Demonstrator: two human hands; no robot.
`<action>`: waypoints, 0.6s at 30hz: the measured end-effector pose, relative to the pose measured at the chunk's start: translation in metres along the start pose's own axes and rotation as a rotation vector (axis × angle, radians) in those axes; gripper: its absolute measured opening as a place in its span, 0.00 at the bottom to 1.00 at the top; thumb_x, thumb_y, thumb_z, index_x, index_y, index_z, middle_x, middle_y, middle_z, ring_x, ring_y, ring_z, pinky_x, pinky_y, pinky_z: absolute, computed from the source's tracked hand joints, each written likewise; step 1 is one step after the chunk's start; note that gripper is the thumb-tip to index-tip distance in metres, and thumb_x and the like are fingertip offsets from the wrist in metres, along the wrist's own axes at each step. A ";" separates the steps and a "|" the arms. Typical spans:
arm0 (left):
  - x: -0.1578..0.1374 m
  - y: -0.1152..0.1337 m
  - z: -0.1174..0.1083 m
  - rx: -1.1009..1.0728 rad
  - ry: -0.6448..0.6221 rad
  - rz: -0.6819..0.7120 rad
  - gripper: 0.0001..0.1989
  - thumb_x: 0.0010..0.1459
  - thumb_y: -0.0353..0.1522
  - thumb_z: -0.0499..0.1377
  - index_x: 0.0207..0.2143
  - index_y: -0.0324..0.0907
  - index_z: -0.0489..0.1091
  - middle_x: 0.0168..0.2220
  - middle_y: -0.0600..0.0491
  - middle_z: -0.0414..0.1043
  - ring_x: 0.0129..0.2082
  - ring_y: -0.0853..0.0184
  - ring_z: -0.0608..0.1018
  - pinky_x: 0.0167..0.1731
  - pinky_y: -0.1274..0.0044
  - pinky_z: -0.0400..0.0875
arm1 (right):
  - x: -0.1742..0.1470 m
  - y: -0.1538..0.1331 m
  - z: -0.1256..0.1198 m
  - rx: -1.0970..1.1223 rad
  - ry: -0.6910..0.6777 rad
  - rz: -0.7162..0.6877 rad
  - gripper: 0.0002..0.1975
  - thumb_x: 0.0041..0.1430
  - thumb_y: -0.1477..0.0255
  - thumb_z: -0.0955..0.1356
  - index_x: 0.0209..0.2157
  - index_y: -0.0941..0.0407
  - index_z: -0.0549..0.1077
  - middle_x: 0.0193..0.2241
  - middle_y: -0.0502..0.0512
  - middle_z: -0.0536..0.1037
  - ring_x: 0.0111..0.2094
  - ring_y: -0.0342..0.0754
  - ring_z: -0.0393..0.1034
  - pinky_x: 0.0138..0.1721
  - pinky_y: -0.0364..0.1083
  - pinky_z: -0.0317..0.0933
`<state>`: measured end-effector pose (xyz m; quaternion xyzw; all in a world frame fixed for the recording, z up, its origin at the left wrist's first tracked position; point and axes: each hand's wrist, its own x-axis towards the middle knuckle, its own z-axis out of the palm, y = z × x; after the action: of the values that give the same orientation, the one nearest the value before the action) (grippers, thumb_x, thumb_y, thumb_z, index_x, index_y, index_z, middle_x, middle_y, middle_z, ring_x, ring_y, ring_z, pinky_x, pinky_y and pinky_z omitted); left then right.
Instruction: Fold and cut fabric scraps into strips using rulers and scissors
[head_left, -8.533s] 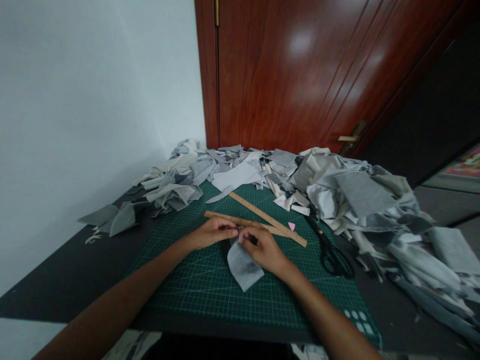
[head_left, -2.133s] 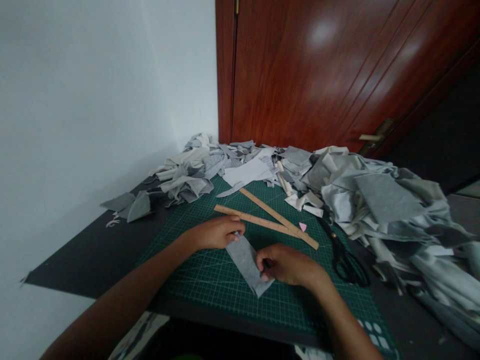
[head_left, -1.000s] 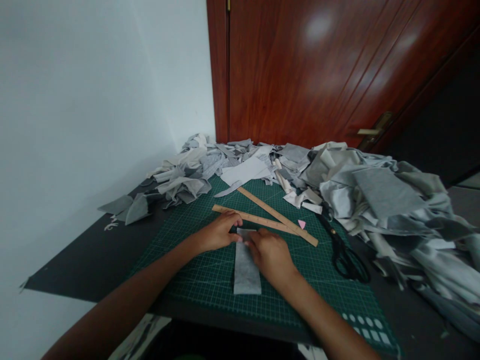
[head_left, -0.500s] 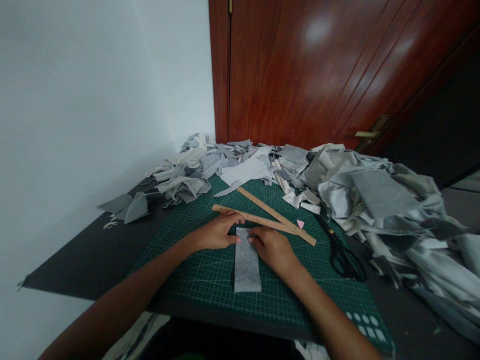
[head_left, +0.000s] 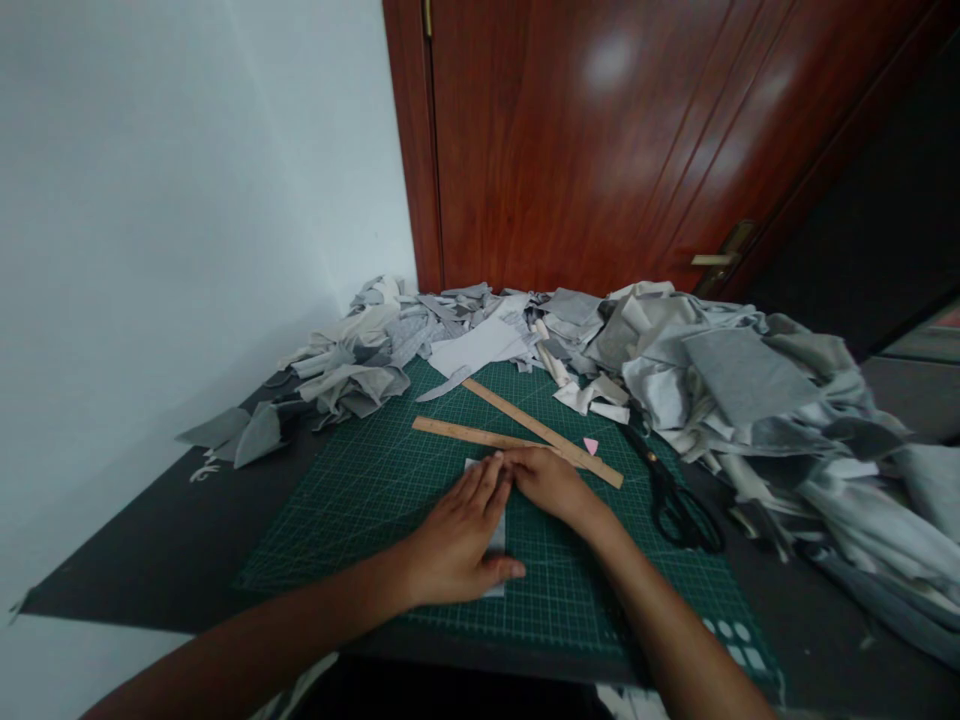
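Note:
My left hand (head_left: 469, 535) lies flat over a grey fabric strip (head_left: 497, 543), fingers stretched toward its far end and thumb out to the right. Most of the strip is hidden beneath that hand; its top corner, a band along the right side and the near end show. At the far end, my right hand (head_left: 551, 482) has its fingers curled and pressed together by the strip's upper right corner, touching the left fingertips. Just beyond the hands, two wooden rulers (head_left: 480, 434) lie crossed on the green cutting mat (head_left: 360, 500).
Black-handled scissors (head_left: 679, 510) lie at the mat's right edge. A pink triangular piece (head_left: 591, 446) sits near the rulers. Heaped grey and white fabric scraps (head_left: 757, 375) line the back and right of the black table (head_left: 142, 530), against a wall and a wooden door (head_left: 562, 150).
My left hand has moved from the strip's upper left edge to lie flat across it. My right hand has shifted slightly up toward the far end. The view has turned a little right.

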<state>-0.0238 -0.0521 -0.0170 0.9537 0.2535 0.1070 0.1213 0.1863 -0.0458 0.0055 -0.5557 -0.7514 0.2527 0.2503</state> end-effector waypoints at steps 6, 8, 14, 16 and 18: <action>-0.010 -0.001 0.006 0.004 -0.011 -0.015 0.60 0.55 0.64 0.57 0.75 0.37 0.40 0.75 0.33 0.36 0.74 0.39 0.44 0.70 0.50 0.46 | 0.010 0.019 0.004 0.143 0.038 -0.020 0.14 0.68 0.77 0.63 0.43 0.58 0.81 0.40 0.55 0.85 0.42 0.49 0.78 0.48 0.47 0.67; -0.009 -0.001 0.006 0.013 -0.007 -0.021 0.60 0.55 0.65 0.57 0.75 0.37 0.41 0.75 0.33 0.38 0.74 0.39 0.45 0.71 0.50 0.46 | 0.011 0.020 0.006 0.153 0.106 -0.013 0.14 0.66 0.80 0.63 0.44 0.58 0.80 0.41 0.56 0.85 0.43 0.49 0.78 0.49 0.47 0.67; -0.007 0.004 0.003 0.024 -0.041 -0.037 0.65 0.52 0.68 0.55 0.74 0.33 0.40 0.74 0.31 0.40 0.74 0.39 0.46 0.71 0.51 0.44 | 0.008 0.006 0.005 0.172 0.102 -0.201 0.13 0.66 0.81 0.65 0.42 0.56 0.81 0.43 0.57 0.84 0.47 0.49 0.77 0.53 0.48 0.67; -0.006 0.006 0.000 0.029 -0.055 -0.047 0.66 0.51 0.70 0.53 0.74 0.30 0.42 0.74 0.29 0.41 0.74 0.40 0.46 0.71 0.53 0.43 | 0.007 0.003 0.005 0.159 0.089 -0.250 0.13 0.66 0.81 0.65 0.42 0.57 0.81 0.43 0.57 0.84 0.47 0.49 0.77 0.53 0.48 0.67; -0.006 0.007 -0.002 0.033 -0.058 -0.052 0.67 0.50 0.70 0.52 0.73 0.28 0.43 0.73 0.28 0.41 0.74 0.40 0.46 0.71 0.54 0.42 | 0.006 0.002 0.006 0.145 0.135 -0.248 0.14 0.66 0.82 0.64 0.43 0.57 0.81 0.43 0.58 0.83 0.46 0.49 0.77 0.52 0.48 0.68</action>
<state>-0.0256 -0.0608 -0.0139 0.9514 0.2764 0.0719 0.1153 0.1825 -0.0403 0.0004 -0.4551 -0.7755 0.2355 0.3688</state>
